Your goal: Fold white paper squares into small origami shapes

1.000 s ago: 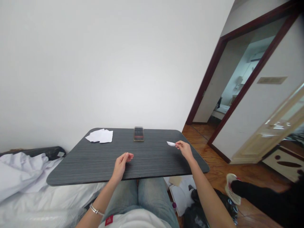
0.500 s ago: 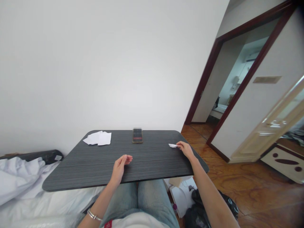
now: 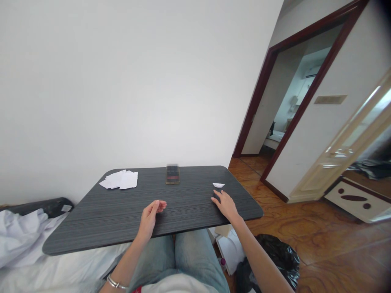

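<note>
A small folded piece of white paper, shaped like a little boat, lies alone on the right part of the dark table. Just on the near side of it is my right hand, palm down and open, fingers spread and apart from the paper. My left hand rests near the table's front edge, its fingers curled together with nothing visible in them. At the far left of the table lies a loose pile of white paper sheets, overlapping one another.
A phone, blurred, is at the table's back edge by the white wall. White bedding lies left of the table. Below right are a black plastic bag and white boxes. A doorway stands beyond.
My right hand has let go of the folded paper, leaving it on the table, and has drawn back towards me with fingers spread. My left hand is nearly unchanged. The view has shifted slightly.
</note>
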The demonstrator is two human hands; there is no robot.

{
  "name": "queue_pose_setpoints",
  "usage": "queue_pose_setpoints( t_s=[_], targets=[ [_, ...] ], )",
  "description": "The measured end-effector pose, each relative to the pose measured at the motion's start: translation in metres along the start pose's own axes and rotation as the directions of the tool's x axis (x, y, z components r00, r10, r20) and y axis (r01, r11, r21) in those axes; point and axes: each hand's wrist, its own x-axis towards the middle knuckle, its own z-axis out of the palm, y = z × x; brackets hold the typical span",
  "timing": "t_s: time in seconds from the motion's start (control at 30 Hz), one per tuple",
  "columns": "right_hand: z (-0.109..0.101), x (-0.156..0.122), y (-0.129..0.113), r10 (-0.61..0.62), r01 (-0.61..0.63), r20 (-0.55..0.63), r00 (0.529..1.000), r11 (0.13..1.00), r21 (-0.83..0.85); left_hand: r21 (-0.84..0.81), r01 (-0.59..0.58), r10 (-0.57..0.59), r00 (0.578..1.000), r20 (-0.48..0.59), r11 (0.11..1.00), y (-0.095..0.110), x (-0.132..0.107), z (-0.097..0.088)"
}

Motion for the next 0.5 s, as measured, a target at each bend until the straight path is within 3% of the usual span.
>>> queue_pose_setpoints(
  t_s=[0.2, 0.5],
  targets=[
    [0.014, 0.008, -0.016, 0.127, -0.114, 0.112, 0.986, 0.987, -0.114, -0.006, 0.005, -0.005, 1.000, 0.007, 1.000, 0.000, -0.001, -0.001],
    [0.021, 0.035, -0.017, 0.278, -0.240, 0.225, 0.934, 0.953, -0.183, -0.017, 0.027, -0.027, 1.000, 0.003, 0.999, -0.001, 0.001, -0.002]
  ],
)
